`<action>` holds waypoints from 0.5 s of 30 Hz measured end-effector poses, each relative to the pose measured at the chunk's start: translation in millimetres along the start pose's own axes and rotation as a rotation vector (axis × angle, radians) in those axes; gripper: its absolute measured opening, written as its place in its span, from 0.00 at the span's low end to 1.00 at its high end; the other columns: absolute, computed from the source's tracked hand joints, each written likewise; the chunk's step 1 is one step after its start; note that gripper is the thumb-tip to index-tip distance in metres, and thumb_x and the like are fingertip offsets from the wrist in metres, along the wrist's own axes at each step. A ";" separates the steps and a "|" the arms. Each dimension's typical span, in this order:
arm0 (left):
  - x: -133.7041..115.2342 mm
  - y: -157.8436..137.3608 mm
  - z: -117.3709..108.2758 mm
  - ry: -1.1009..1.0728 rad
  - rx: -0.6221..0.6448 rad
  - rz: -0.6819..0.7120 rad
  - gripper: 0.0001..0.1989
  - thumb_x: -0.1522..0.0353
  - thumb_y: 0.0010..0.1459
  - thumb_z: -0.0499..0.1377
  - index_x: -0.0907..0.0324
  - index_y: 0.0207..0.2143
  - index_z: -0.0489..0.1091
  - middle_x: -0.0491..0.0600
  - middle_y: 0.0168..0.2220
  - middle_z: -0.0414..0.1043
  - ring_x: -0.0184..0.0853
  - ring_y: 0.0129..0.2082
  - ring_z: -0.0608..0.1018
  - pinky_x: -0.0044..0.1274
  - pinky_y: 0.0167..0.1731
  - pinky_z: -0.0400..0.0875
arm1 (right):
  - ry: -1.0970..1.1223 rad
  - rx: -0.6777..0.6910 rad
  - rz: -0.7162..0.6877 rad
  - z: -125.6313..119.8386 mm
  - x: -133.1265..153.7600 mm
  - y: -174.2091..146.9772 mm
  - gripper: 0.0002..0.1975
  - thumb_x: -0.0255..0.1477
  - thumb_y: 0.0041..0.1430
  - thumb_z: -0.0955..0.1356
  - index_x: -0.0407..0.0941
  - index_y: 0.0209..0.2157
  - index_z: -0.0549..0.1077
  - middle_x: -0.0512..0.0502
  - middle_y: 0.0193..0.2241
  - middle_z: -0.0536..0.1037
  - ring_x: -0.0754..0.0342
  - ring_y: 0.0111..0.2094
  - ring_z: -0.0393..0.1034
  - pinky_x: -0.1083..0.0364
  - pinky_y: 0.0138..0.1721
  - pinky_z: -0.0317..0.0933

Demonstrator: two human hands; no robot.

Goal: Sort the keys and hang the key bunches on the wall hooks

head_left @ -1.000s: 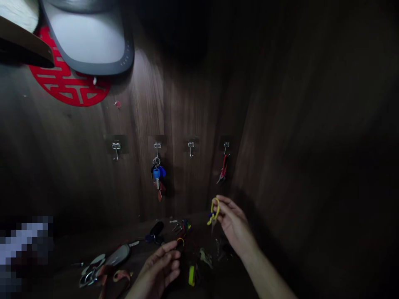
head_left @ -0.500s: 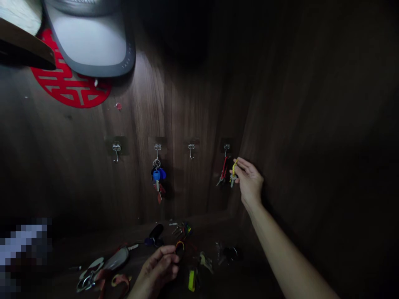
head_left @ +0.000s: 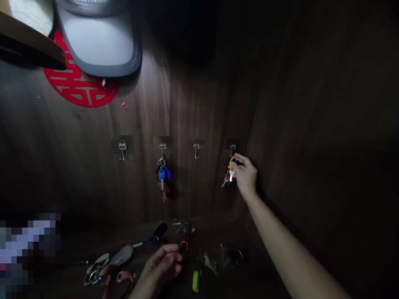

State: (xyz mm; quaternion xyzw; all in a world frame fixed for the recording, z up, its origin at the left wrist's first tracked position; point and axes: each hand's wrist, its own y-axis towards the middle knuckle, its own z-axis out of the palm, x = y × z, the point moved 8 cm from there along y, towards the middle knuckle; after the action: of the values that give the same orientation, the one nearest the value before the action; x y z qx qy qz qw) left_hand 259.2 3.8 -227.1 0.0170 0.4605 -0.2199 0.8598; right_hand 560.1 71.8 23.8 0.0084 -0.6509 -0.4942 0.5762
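Right hand (head_left: 247, 174): fingers pinching yellow loop (head_left: 231, 162) with key (head_left: 231, 175), 6 o'clock of hook (head_left: 232, 148). Left hand (head_left: 160, 265), 7 o'clock: fingers curled at orange ring (head_left: 183, 242) (can't tell if gripped).

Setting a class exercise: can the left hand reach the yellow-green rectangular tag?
Probably yes: nothing visible blocks the left hand from the tag, though its fingers seem to hold an orange loop.

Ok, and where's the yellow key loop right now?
In the head view, the yellow key loop is right of centre, in the right hand, close to the rightmost hook.
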 end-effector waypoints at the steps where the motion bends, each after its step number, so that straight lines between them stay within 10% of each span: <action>1: -0.3 0.0 -0.1 0.001 -0.002 0.004 0.23 0.59 0.37 0.72 0.58 0.36 0.74 0.48 0.31 0.76 0.31 0.27 0.76 0.26 0.36 0.67 | 0.000 0.002 0.007 0.1 -1.7 -1.9 0.23 0.33 0.45 0.69 0.42 0.45 0.72 0.38 0.43 0.74 0.55 0.26 0.73 0.63 0.14 0.59; 15: -13.5 -11.1 7.9 0.054 -0.038 0.077 0.20 0.60 0.43 0.69 0.59 0.37 0.74 0.49 0.32 0.76 0.31 0.28 0.76 0.25 0.36 0.68 | 0.181 0.034 -0.016 -14.4 -15.2 -52.9 0.19 0.35 0.55 0.66 0.44 0.47 0.70 0.38 0.47 0.74 0.46 0.49 0.70 0.52 0.33 0.73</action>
State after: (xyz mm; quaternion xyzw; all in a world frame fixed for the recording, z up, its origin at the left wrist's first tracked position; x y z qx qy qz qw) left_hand 254.6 -3.2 -209.8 0.0241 0.4868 -0.1774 0.8550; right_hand 546.6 44.5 -24.2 0.0683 -0.6043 -0.4848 0.6286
